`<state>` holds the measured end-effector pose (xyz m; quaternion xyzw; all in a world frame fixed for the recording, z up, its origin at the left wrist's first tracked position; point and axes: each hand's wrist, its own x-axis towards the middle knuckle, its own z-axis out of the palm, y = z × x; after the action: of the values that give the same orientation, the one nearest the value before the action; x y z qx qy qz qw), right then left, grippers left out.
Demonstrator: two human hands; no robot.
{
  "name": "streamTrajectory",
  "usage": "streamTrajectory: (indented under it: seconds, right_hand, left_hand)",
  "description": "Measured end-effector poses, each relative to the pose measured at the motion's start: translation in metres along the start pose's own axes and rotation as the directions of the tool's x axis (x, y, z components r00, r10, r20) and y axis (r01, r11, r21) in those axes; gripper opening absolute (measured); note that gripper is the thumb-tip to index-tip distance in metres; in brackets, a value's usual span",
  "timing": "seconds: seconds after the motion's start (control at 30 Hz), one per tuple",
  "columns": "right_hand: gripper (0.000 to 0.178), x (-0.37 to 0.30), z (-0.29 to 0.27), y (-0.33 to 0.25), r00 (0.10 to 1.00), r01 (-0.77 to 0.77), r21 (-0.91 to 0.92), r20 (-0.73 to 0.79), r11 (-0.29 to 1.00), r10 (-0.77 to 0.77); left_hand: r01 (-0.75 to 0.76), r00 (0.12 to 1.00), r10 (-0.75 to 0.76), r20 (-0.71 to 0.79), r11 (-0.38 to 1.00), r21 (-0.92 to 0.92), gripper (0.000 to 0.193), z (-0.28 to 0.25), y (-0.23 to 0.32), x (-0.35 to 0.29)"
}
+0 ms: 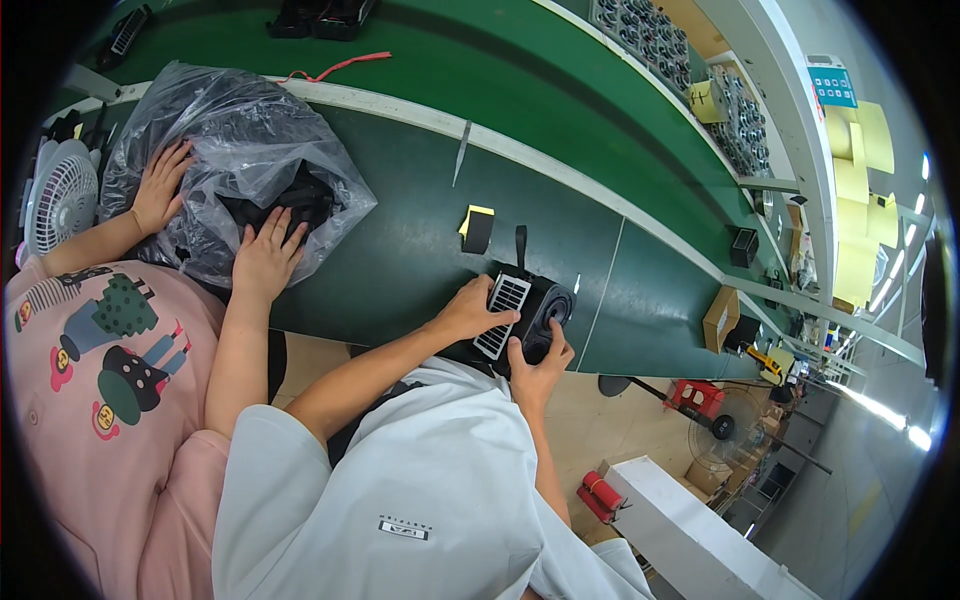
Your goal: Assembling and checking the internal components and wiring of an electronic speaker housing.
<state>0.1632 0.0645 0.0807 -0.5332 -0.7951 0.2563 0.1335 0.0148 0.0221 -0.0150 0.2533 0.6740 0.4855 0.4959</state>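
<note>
A black portable speaker (541, 303) with a strap loop at its far end sits at the near edge of the dark green bench. Its round speaker face points right, and a small solar panel (503, 316) with white grid lines covers the side toward my left hand. My left hand (470, 308) grips the panel side, thumb laid across the panel. With fingers curled against the round face, my right hand (541, 366) holds the near right part. A small black pad with yellow paper (477, 229) lies just beyond the speaker.
At left, a co-worker's hands (268, 258) press a clear plastic bag (240, 130) with black things inside. A white fan (64, 198) stands beyond. A white rail (540, 163) separates the bench from a green strip. An open cardboard box (720, 318) sits at the right end.
</note>
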Motion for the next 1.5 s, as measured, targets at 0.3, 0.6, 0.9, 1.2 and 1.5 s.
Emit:
streamTrajectory:
  seconds: [0.3, 0.6, 0.9, 1.2, 1.5]
  right_hand:
    - [0.068, 0.006, -0.008, -0.01, 0.987, 0.14, -0.249, 0.113, 0.958, -0.114]
    - [0.067, 0.0, -0.013, -0.005, 0.998, -0.013, -0.023, 0.055, 1.0, 0.014]
    - [0.069, -0.001, -0.001, -0.003, 0.997, 0.004, -0.035, 0.072, 0.999, -0.001]
    - [0.075, 0.004, 0.006, 0.009, 0.996, 0.055, -0.094, 0.081, 0.994, -0.047]
    - [0.067, 0.011, -0.006, -0.007, 0.966, 0.217, -0.187, 0.185, 0.958, -0.182]
  left_hand:
    - [-0.07, 0.997, 0.069, -0.024, 0.996, -0.051, 0.069, -0.015, 0.011, -0.014]
    - [-0.083, 0.993, 0.081, -0.086, 0.996, -0.027, 0.067, 0.017, 0.012, -0.013]
    - [-0.016, 0.999, 0.015, -0.032, 1.0, -0.012, 0.064, 0.008, 0.013, -0.017]
    - [-0.01, 1.0, 0.012, 0.027, 0.998, -0.057, 0.066, 0.013, 0.01, -0.011]
    - [0.105, 0.984, -0.111, -0.139, 0.993, -0.049, 0.068, 0.009, 0.033, -0.019]
